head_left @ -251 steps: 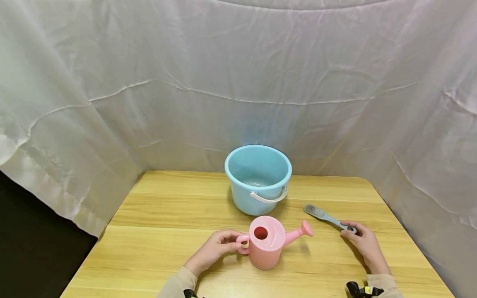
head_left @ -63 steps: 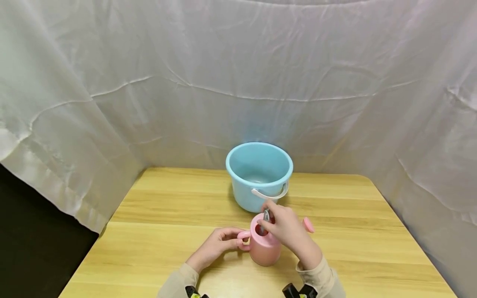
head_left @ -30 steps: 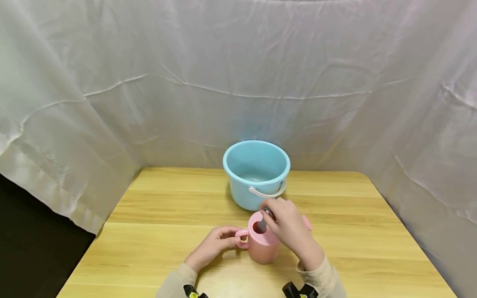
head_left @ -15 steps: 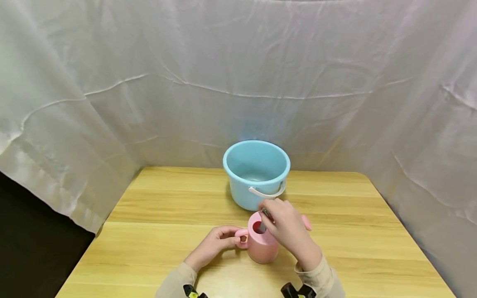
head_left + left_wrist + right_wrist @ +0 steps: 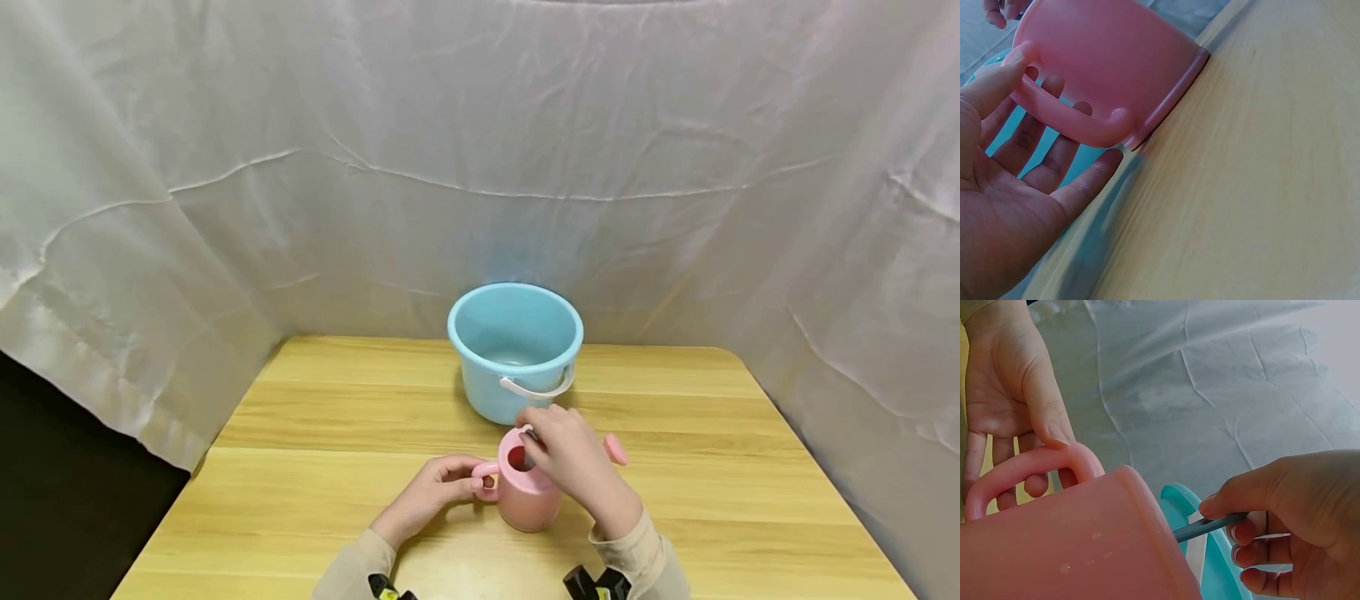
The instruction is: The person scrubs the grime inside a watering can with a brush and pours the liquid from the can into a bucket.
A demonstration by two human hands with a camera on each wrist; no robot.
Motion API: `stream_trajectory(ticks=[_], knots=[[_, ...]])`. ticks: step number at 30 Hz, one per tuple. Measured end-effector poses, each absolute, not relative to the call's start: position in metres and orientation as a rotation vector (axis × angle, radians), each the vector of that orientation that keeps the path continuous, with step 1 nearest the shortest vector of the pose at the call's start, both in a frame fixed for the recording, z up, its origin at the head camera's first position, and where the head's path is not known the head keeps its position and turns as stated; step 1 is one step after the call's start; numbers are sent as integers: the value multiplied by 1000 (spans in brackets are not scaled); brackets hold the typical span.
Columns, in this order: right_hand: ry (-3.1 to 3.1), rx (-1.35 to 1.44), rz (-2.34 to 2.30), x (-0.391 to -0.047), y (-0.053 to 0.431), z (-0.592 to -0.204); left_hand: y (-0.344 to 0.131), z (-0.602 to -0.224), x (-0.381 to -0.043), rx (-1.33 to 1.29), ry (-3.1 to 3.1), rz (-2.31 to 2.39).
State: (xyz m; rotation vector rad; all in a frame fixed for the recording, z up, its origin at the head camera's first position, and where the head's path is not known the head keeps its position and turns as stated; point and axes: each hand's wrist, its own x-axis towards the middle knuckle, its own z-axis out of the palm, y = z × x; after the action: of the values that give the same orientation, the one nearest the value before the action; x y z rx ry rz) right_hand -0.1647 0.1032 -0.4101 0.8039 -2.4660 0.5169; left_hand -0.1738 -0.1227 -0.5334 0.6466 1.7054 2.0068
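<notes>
A pink watering can (image 5: 529,502) stands upright on the table in the head view, its spout mostly hidden behind the right forearm. At its handle (image 5: 1075,120), my left hand (image 5: 433,493) holds on, the thumb on top and the fingers behind in the left wrist view. My right hand (image 5: 567,454) is over the can's top opening. It pinches the grey-blue handle of a brush (image 5: 1200,529) between thumb and index finger, with the other fingers loosely bent. The brush's bristled head is hidden inside the can.
Just behind the watering can is a light blue bucket (image 5: 487,392) with a white handle (image 5: 536,392). The wooden table (image 5: 315,417) is bordered at the back and sides by a pale hanging curtain (image 5: 375,233).
The brush, earlier lying at the right of the table, was carried left into the can's opening. It has since shifted up and down slightly there. The left hand has stayed at the handle.
</notes>
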Motion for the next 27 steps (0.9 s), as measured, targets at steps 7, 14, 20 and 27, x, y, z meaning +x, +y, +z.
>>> stream_trajectory(ticks=[7, 14, 20, 27], knots=[[-2453, 806, 515, -165, 103, -410, -123, -535, -174, 654, 1713, 2011], [-2277, 828, 533, -165, 108, -406, -121, -536, -175, 639, 1706, 2022], [-2138, 860, 575, -163, 110, -401, -121, -535, -175, 597, 1707, 2015], [-2077, 875, 595, -159, 112, -394, -120, -535, -175, 574, 1713, 2017]])
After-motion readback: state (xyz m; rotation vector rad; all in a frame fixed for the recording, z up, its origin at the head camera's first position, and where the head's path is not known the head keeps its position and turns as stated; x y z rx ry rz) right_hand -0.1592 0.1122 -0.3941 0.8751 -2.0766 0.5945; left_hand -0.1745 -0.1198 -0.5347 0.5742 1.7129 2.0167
